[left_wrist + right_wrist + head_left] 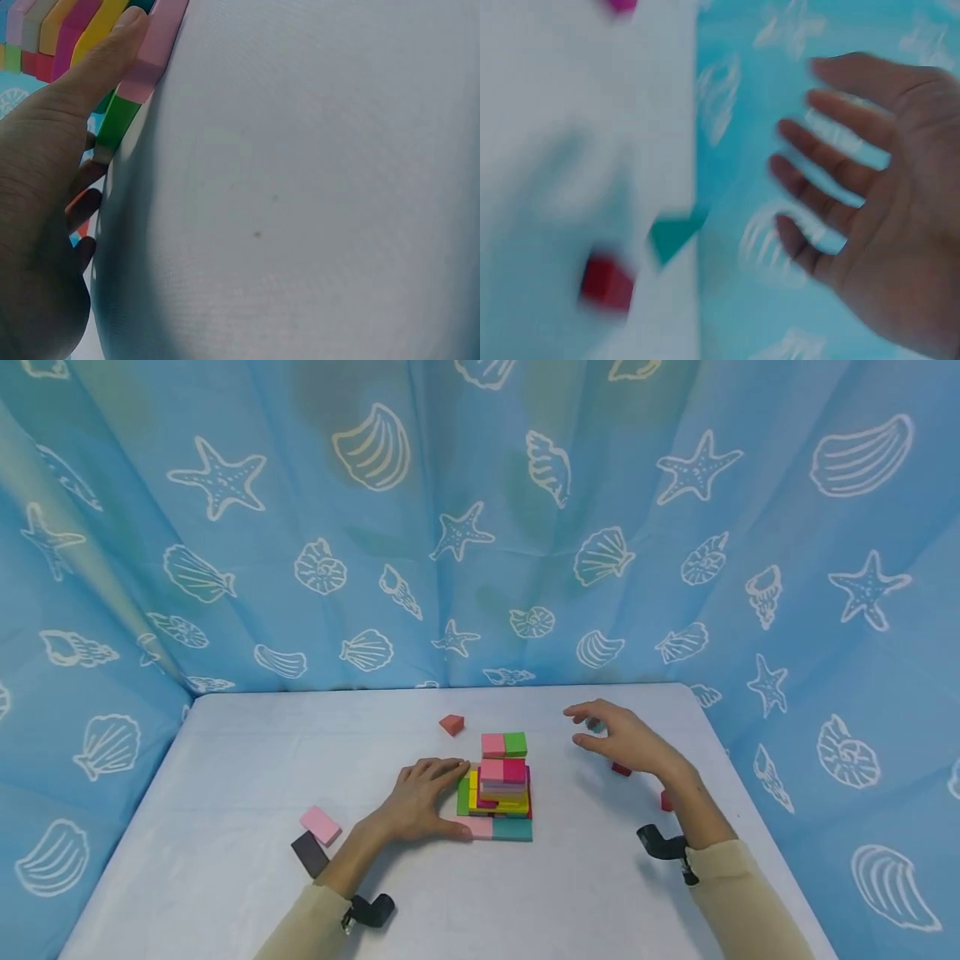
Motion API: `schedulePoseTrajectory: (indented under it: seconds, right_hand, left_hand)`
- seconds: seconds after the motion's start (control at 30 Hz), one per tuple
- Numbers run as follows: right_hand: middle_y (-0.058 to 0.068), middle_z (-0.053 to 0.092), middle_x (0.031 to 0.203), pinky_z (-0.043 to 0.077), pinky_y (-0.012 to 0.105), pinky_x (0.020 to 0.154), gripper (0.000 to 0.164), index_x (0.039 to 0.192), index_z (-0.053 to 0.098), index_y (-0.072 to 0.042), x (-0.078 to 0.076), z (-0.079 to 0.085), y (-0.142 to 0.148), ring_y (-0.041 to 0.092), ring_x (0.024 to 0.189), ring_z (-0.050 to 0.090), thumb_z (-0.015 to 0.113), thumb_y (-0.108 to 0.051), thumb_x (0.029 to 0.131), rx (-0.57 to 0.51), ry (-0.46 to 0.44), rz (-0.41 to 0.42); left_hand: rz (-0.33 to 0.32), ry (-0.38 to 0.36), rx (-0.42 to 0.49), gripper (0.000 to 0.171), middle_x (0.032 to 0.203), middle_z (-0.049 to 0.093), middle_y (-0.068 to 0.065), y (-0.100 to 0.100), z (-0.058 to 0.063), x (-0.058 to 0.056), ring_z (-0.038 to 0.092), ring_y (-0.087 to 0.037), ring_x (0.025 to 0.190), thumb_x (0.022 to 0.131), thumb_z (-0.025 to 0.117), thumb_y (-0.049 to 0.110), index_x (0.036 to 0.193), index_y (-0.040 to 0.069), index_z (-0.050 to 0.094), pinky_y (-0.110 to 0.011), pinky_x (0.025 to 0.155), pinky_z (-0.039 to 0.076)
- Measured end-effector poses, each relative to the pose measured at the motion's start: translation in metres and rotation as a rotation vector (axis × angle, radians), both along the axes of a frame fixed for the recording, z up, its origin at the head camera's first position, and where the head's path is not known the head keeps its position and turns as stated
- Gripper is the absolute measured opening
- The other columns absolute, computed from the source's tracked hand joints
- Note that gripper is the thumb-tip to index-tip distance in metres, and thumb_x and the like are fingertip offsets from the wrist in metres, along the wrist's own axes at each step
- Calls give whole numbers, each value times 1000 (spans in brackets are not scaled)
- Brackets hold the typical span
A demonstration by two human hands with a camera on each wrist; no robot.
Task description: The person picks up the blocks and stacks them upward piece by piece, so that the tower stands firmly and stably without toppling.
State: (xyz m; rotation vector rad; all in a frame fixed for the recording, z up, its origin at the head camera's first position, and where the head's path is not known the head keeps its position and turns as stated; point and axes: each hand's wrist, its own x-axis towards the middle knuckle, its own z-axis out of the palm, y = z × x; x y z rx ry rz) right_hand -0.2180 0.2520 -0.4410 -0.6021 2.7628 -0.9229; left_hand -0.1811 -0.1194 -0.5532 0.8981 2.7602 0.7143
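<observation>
A stepped stack of colored blocks (502, 793) stands on the table, with pink, green and teal blocks at its base. My left hand (423, 797) rests against the stack's left side, fingers spread; in the left wrist view its thumb lies along a pink block (154, 60) beside a green one (118, 124). My right hand (622, 739) hovers over the table's right side, holding nothing, fingers apart and loosely bent. Below it are a teal triangular block (673, 236) and a dark red block (607, 283), blurred in the right wrist view.
An orange-red block (452, 724) lies behind the stack. A pink block (320, 825) and a black block (310, 854) lie at the left. Another red block (667, 801) is beside my right forearm. A blue shell-patterned curtain (465, 568) hangs behind the white table (247, 752).
</observation>
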Motion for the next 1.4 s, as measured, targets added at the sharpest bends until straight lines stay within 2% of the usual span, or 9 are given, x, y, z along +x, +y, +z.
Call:
schedulePoseTrajectory:
  seconds: [0.17, 0.3, 0.5, 0.67, 0.83, 0.93, 1.03, 1.2, 1.4]
  right_hand:
    - [20, 59, 127, 55, 51, 89, 46, 133, 60, -5, -1, -33, 45, 36, 112, 57, 73, -19, 91, 231, -96, -82]
    - [17, 59, 119, 58, 49, 81, 44, 123, 63, -7, 6, -51, 57, 31, 103, 58, 80, -18, 84, 313, -138, -148]
    - [17, 58, 114, 59, 45, 69, 54, 126, 59, -11, 11, -59, 62, 32, 96, 59, 83, -18, 79, 390, -133, -218]
    - [16, 60, 114, 59, 48, 73, 52, 129, 59, -11, 11, -57, 55, 31, 97, 61, 81, -21, 83, 347, -112, -225]
    - [8, 63, 111, 57, 37, 74, 51, 134, 56, -13, 14, -42, 28, 24, 96, 60, 77, -25, 89, 113, -10, -175]
    - [4, 64, 110, 55, 34, 74, 53, 134, 53, -15, 23, -17, 3, 22, 97, 58, 79, -23, 88, -44, 48, -128]
    - [-1, 64, 111, 55, 35, 78, 55, 131, 53, -19, 35, 9, -22, 19, 98, 57, 82, -23, 85, -129, 116, -73]
    - [-10, 62, 115, 56, 33, 79, 51, 127, 60, -26, 54, 31, -52, 15, 99, 57, 85, -27, 82, -84, 160, 31]
    - [-11, 61, 115, 55, 22, 75, 37, 119, 65, -28, 62, 23, -66, 14, 100, 58, 81, -30, 86, 8, 117, 66]
  left_hand:
    - [-4, 0, 4, 108, 160, 36, 1, 0, -1, 1, 31, -28, 143, 71, 72, 76, 159, 25, 33, -57, 113, 27]
    - [3, -3, -9, 108, 160, 36, 1, 0, 0, 1, 31, -28, 144, 71, 72, 76, 159, 26, 33, -57, 113, 27]
    - [-1, -10, -10, 108, 161, 34, 2, 1, 2, 1, 29, -27, 144, 72, 70, 77, 159, 27, 32, -56, 114, 27]
    - [1, -5, 1, 107, 160, 36, 1, 0, 3, 3, 30, -29, 143, 72, 72, 76, 158, 26, 34, -58, 113, 27]
    - [-3, 9, 4, 106, 160, 36, 2, -1, 3, 2, 30, -28, 143, 72, 71, 76, 158, 26, 34, -58, 113, 28]
    - [-8, 5, 5, 107, 160, 36, 2, -1, 3, 1, 30, -27, 144, 72, 71, 75, 159, 26, 33, -57, 112, 28]
    - [-5, 3, 9, 107, 160, 36, 1, -1, 3, 1, 30, -28, 144, 72, 72, 75, 158, 25, 34, -58, 112, 27]
    - [7, -2, 4, 107, 160, 35, 2, 1, 4, 1, 29, -28, 145, 72, 72, 75, 159, 27, 33, -58, 114, 26]
    - [6, 0, -6, 107, 160, 36, 1, 1, 3, 1, 30, -28, 144, 71, 73, 74, 158, 26, 34, -58, 114, 26]
